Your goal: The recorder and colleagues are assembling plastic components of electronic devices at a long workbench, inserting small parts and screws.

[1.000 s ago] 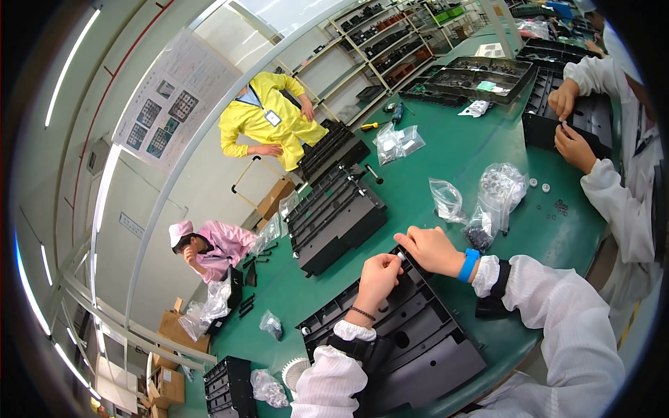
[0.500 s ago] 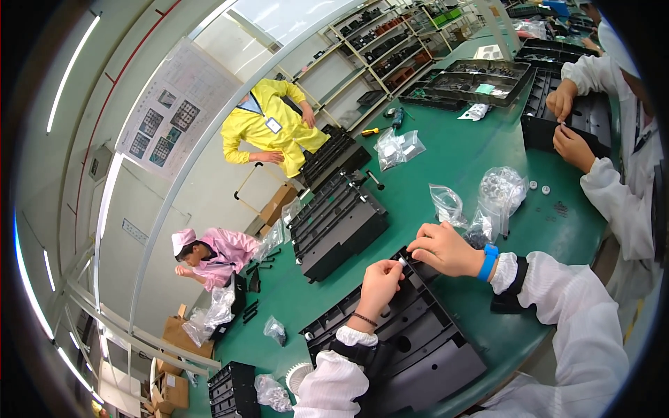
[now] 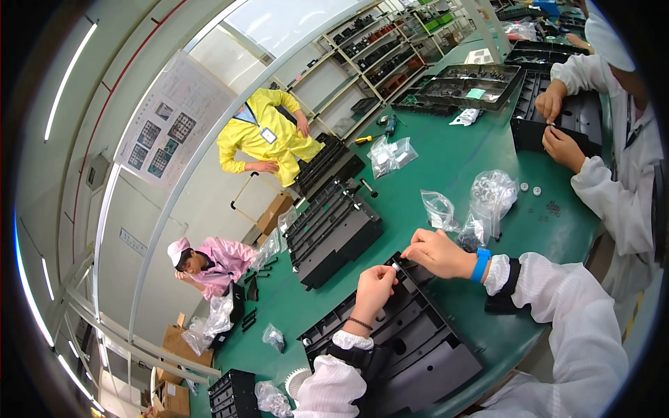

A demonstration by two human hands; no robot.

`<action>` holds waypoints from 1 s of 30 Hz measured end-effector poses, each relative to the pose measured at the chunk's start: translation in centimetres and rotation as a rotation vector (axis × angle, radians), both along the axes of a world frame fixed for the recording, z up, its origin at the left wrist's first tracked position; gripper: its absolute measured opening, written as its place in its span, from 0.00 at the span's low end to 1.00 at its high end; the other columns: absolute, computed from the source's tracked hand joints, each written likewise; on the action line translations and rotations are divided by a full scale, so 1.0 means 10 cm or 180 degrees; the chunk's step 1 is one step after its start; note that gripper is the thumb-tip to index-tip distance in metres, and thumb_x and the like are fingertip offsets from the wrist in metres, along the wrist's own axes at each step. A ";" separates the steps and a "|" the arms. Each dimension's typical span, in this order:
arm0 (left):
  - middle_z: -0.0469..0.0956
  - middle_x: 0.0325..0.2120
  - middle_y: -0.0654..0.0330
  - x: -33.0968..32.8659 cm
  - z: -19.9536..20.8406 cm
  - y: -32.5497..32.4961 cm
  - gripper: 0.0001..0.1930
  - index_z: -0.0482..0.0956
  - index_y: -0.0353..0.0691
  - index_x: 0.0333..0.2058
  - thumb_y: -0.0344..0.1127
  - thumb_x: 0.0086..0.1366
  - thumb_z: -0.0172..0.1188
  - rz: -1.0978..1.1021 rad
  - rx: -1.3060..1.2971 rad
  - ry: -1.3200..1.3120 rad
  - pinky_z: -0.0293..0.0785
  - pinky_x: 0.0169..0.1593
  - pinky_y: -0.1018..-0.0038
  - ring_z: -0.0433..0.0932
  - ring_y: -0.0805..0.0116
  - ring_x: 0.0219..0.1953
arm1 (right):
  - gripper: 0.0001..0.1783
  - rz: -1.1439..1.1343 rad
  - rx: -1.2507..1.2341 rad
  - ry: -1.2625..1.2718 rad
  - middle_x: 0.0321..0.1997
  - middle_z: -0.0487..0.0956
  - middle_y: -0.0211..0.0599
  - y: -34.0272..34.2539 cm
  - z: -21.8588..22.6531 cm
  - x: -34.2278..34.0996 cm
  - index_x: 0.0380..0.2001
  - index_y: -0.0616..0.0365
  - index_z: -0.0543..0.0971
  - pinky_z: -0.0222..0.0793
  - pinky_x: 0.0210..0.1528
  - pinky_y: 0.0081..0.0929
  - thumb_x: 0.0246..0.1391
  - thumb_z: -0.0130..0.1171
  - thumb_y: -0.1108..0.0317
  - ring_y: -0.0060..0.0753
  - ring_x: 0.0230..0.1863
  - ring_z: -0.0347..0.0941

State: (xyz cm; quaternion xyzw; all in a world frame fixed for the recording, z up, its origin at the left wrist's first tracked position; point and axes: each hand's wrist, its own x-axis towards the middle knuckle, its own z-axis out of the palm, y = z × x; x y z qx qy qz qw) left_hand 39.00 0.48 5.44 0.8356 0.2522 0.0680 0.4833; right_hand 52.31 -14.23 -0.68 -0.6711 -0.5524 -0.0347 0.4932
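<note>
A large black plastic housing (image 3: pixel 425 355) lies tilted in front of me, ribbed along its sides and pierced with holes. At its far corner a small white part (image 3: pixel 396 266) shows between my hands. My left hand (image 3: pixel 373 292) is closed in a pinch at this part, thumb and forefinger against it. From the right my right hand (image 3: pixel 440 253) reaches to the same corner, its fingertips pressed together just beside the white part. Whatever those right fingertips hold is hidden.
Beyond the corner lie a bag of white round parts (image 3: pixel 493 194), loose white caps (image 3: pixel 536 191) and small dark rings (image 3: pixel 552 208). Another black housing (image 3: pixel 333 237) stands farther left. At right a co-worker's hands (image 3: pixel 561 143) work on a similar housing. A white toothed wheel (image 3: pixel 298 382) sits by my left sleeve.
The whole view has shifted slightly. My right fingertips have come a little lower and closer to the white part; my left hand keeps its pinch at the corner.
</note>
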 end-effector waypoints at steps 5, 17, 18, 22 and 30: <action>0.75 0.21 0.66 0.00 -0.03 -0.04 0.10 0.78 0.32 0.34 0.35 0.63 0.55 -0.0041 -0.0108 -0.0058 0.65 0.22 0.84 0.68 0.81 0.18 | 0.17 -0.0095 -0.0406 -0.0328 0.38 0.75 0.34 -0.03 -0.06 -0.05 0.42 0.38 0.78 0.61 0.41 0.39 0.61 0.41 0.49 0.37 0.45 0.69; 0.74 0.38 0.57 -0.37 0.47 -0.10 0.26 0.61 0.27 0.58 0.33 0.64 0.56 -0.0571 -0.0452 0.0294 0.72 0.32 0.83 0.74 0.76 0.34 | 0.12 -0.2683 0.0704 0.0179 0.29 0.76 0.43 -1.71 0.30 0.85 0.33 0.64 0.76 0.68 0.35 0.33 0.49 0.58 0.65 0.41 0.32 0.74; 0.73 0.39 0.58 -0.43 0.48 -0.07 0.26 0.61 0.28 0.58 0.33 0.65 0.56 -0.0625 -0.0543 0.0147 0.72 0.32 0.82 0.74 0.76 0.36 | 0.12 -0.2873 0.0253 0.0139 0.32 0.77 0.45 -1.88 0.23 0.94 0.33 0.63 0.76 0.69 0.39 0.36 0.48 0.58 0.65 0.45 0.36 0.74; 0.73 0.39 0.60 -0.66 0.65 -0.18 0.21 0.67 0.31 0.54 0.33 0.65 0.56 -0.0702 -0.0650 -0.0186 0.71 0.35 0.82 0.73 0.76 0.36 | 0.14 -0.3146 -0.1012 0.0080 0.38 0.76 0.48 -2.19 -0.15 1.15 0.35 0.61 0.77 0.69 0.45 0.40 0.45 0.62 0.65 0.49 0.41 0.74; 0.74 0.37 0.61 -0.83 0.73 -0.47 0.16 0.71 0.30 0.49 0.31 0.65 0.55 -0.0784 -0.1056 -0.0696 0.70 0.36 0.81 0.73 0.76 0.34 | 0.17 -0.3086 -0.1633 -0.0176 0.34 0.78 0.47 -2.24 -0.32 1.30 0.36 0.60 0.79 0.70 0.44 0.39 0.41 0.67 0.65 0.49 0.41 0.75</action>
